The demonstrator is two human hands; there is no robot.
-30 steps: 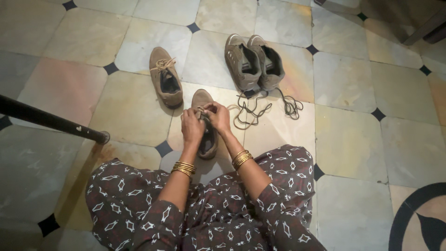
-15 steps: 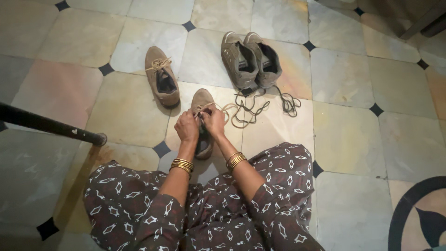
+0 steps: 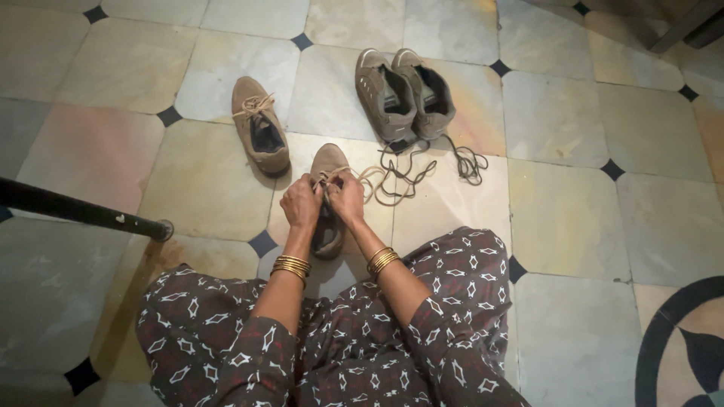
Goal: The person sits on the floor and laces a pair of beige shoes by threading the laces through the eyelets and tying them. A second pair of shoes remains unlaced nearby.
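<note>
On the tiled floor: four shoes, two hands, one dark pole.

Landmark is the near tan shoe, lying just ahead of the knees; the left hand and right hand pinch its pale laces over the tongue, fingers narrowly closed on them. Beyond it to the left lies one laced tan shoe; beyond to the right stand two grey shoes side by side, their dark laces loose. Far left of it, the dark pole slants across the floor.
</note>
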